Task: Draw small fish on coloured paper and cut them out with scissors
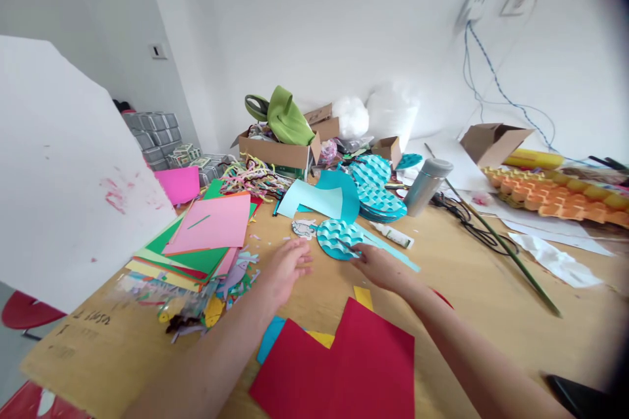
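Observation:
My left hand (291,263) hovers or rests over the wooden table (472,340), its fingers spread and nothing in them. Just right of it lies a round turquoise disc (330,233) with pale wavy paper strips on it. My right hand (374,263) is closed at the disc's right edge on a thin, dark, pointed tool (348,247); its exact kind is too small to tell. A fish-shaped paper cutout (303,228) is beside the disc. Behind the right hand lie a pale blue paper strip (393,252) and a small white glue bottle (394,236).
Red paper (363,360) lies nearest me. Coloured sheets (216,226) and scraps (240,275) are at left. Behind stand wavy discs (376,193), a metal flask (428,186) and a cardboard box (275,152). A green stick (515,268) and egg trays (555,195) are at right.

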Available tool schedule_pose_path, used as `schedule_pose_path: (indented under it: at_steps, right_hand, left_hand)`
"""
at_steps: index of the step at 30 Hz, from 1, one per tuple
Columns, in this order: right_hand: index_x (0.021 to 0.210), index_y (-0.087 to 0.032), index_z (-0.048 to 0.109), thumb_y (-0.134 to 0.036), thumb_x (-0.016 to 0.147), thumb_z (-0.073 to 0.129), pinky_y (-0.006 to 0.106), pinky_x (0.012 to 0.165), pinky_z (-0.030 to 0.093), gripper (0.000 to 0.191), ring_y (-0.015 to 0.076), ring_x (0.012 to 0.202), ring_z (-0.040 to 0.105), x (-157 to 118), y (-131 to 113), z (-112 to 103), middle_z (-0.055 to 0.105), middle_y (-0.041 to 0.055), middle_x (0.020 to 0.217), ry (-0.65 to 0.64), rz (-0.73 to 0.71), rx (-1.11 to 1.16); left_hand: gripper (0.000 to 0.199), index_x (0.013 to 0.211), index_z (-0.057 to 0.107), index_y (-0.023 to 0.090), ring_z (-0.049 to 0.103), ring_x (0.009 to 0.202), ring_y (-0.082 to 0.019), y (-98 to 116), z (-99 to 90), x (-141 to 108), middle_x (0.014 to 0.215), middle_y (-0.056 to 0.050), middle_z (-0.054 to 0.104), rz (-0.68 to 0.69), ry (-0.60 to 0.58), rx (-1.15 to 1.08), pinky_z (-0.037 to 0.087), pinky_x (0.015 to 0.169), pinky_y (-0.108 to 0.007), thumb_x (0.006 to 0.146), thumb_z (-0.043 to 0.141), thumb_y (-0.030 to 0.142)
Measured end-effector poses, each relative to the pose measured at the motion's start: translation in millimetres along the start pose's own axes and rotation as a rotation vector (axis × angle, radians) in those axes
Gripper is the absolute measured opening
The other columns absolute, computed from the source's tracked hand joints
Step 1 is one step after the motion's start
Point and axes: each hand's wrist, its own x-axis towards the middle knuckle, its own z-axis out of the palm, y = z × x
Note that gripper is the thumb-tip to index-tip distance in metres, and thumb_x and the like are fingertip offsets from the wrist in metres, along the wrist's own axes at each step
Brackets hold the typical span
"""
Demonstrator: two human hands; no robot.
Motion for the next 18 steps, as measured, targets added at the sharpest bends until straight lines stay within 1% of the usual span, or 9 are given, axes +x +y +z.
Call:
schedule_pose_path:
  at_steps: [2,3,5,8,10,13,16,18]
  right_hand:
    - [0.110,-0.017,0.067,-0.012,0.089,0.048,0.027,0.074,0.041,0.029,0.0225,0.094,0.066,-6.9,-20.0,11.9,0.072,0.0112,0.103,-0.016,-0.079,-0.048]
    - [0.110,-0.016,0.067,-0.009,0.088,0.046,0.027,0.075,0.041,0.031,0.0223,0.094,0.066,-8.2,-30.3,18.5,0.071,0.0121,0.104,-0.020,-0.109,-0.074]
    - [0.110,-0.015,0.066,-0.004,0.087,0.043,0.027,0.076,0.042,0.035,0.0219,0.093,0.066,-8.0,-50.1,31.5,0.069,0.0140,0.108,-0.022,-0.154,-0.123]
    - [0.111,-0.012,0.064,0.000,0.085,0.040,0.028,0.079,0.042,0.038,0.0230,0.096,0.064,-5.1,-73.4,46.5,0.066,0.0166,0.112,-0.007,-0.198,-0.191]
    - [0.110,-0.010,0.063,0.000,0.084,0.039,0.029,0.082,0.042,0.037,0.0244,0.100,0.062,-2.8,-83.8,52.4,0.065,0.0176,0.111,0.011,-0.227,-0.229]
    - [0.109,-0.009,0.063,0.000,0.086,0.037,0.031,0.087,0.040,0.035,0.0265,0.105,0.059,3.5,-95.0,56.9,0.063,0.0189,0.111,0.045,-0.258,-0.275]
    - [0.109,-0.008,0.063,0.001,0.087,0.036,0.033,0.089,0.039,0.036,0.0289,0.108,0.057,17.5,-107.6,60.2,0.063,0.0203,0.112,0.082,-0.277,-0.305]
    - [0.111,-0.007,0.062,0.000,0.087,0.036,0.035,0.090,0.039,0.036,0.0299,0.108,0.056,30.8,-118.5,62.5,0.063,0.0212,0.112,0.106,-0.282,-0.313]
  left_hand:
    - [0.028,0.097,0.062,0.016,0.063,0.093,-0.021,3.7,-6.5,-27.1,0.107,-0.011,0.065,0.047,-0.031,-0.009,0.050,0.080,-0.032,0.074,0.073,0.027]
    - [0.030,0.099,0.062,0.016,0.062,0.094,-0.021,3.3,-9.3,-41.4,0.108,-0.011,0.065,0.098,-0.074,-0.001,0.050,0.081,-0.033,0.074,0.073,0.030]
    - [0.035,0.103,0.061,0.017,0.063,0.088,-0.020,-1.5,-15.1,-69.6,0.104,-0.010,0.066,0.191,-0.140,0.028,0.050,0.080,-0.034,0.076,0.073,0.035]
    - [0.033,0.102,0.061,0.017,0.064,0.079,-0.018,-12.3,-25.2,-105.4,0.096,-0.009,0.067,0.296,-0.171,0.098,0.052,0.074,-0.033,0.082,0.068,0.041]
    - [0.033,0.101,0.062,0.018,0.064,0.077,-0.017,-16.4,-31.2,-123.5,0.093,-0.008,0.068,0.328,-0.168,0.139,0.052,0.073,-0.032,0.083,0.068,0.044]
    - [0.034,0.097,0.064,0.018,0.063,0.075,-0.017,-15.1,-34.7,-143.5,0.087,-0.006,0.068,0.344,-0.102,0.138,0.052,0.071,-0.030,0.082,0.069,0.049]
    - [0.035,0.091,0.066,0.019,0.062,0.072,-0.016,-9.3,-29.2,-159.4,0.082,-0.006,0.068,0.377,-0.068,0.137,0.052,0.070,-0.030,0.080,0.071,0.052]
    - [0.033,0.090,0.068,0.021,0.062,0.071,-0.017,-4.7,-23.6,-170.5,0.079,-0.005,0.067,0.423,-0.054,0.162,0.053,0.070,-0.031,0.080,0.071,0.052]
